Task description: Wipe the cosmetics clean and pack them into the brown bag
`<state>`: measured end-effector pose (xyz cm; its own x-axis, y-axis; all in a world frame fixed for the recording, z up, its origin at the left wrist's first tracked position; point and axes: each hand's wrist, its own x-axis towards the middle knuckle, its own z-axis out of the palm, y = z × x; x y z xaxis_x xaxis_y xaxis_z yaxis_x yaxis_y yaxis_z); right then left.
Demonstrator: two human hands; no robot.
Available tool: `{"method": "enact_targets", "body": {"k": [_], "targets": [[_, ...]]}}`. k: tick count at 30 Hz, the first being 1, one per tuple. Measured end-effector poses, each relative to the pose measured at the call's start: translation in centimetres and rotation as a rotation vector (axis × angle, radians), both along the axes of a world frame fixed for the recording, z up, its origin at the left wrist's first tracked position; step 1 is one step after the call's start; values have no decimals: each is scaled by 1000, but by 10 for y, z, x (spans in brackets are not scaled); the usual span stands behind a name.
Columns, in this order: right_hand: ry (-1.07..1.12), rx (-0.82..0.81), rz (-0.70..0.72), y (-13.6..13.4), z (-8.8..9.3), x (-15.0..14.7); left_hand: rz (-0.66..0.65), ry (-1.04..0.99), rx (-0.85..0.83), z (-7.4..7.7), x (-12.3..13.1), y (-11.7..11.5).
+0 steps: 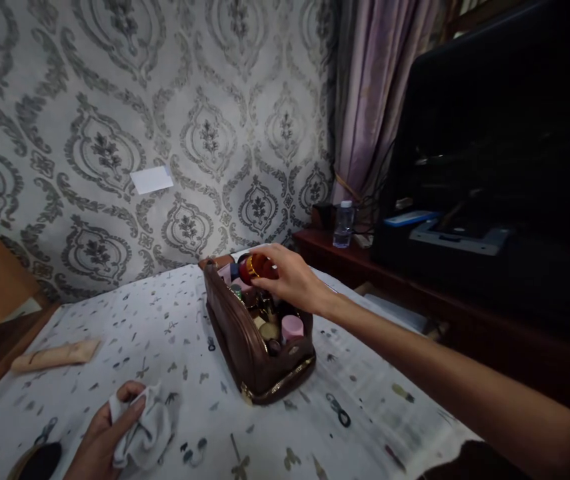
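A brown zippered cosmetics bag [227,323] stands unzipped on the patterned sheet. Inside it are several jars and bottles, among them a pink-lidded jar [292,327] and an olive-gold round lid [269,331]. My right hand [289,273] is over the far part of the bag, its fingers closed around a dark red bottle with a gold band [252,265]. Whether the bottle touches the other items is hard to make out. My left hand [107,427], low at the left, grips a crumpled white cloth [147,427] above the sheet.
A beige tube [57,355] lies at the left by a wooden edge. A dark round object [39,461] is at the lower left. On the dark red stand [309,241] are a clear water bottle [343,225] and a large black television [485,147]. Patterned wallpaper rises behind.
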<state>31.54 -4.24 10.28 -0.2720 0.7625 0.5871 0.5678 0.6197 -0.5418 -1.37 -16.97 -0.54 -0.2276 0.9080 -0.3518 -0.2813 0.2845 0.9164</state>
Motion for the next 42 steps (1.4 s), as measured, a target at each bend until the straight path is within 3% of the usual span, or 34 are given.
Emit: {"method": "enact_targets", "body": {"k": [3, 7, 12, 16, 21, 25, 33, 42], "targets": [[-351, -25, -2, 5, 12, 3, 11, 1, -11, 1, -1, 1], [-628, -123, 110, 11, 33, -3, 99, -3, 4, 6, 8, -2], [-814, -200, 157, 25, 49, -10, 95, 11, 32, 6, 9, -2], [-867, -216, 154, 29, 54, -16, 88, -2, -76, 3, 0, 1], [-1039, -284, 71, 22, 62, -26, 71, -31, -75, 2, -4, 2], [-1058, -287, 68, 20, 59, -32, 67, -16, -77, 4, -2, 0], [-1009, -255, 118, 29, 36, -32, 55, -20, -65, 1, -4, 3], [-1027, -265, 105, 31, 37, -29, 35, -14, -66, -2, -6, 1]]}}
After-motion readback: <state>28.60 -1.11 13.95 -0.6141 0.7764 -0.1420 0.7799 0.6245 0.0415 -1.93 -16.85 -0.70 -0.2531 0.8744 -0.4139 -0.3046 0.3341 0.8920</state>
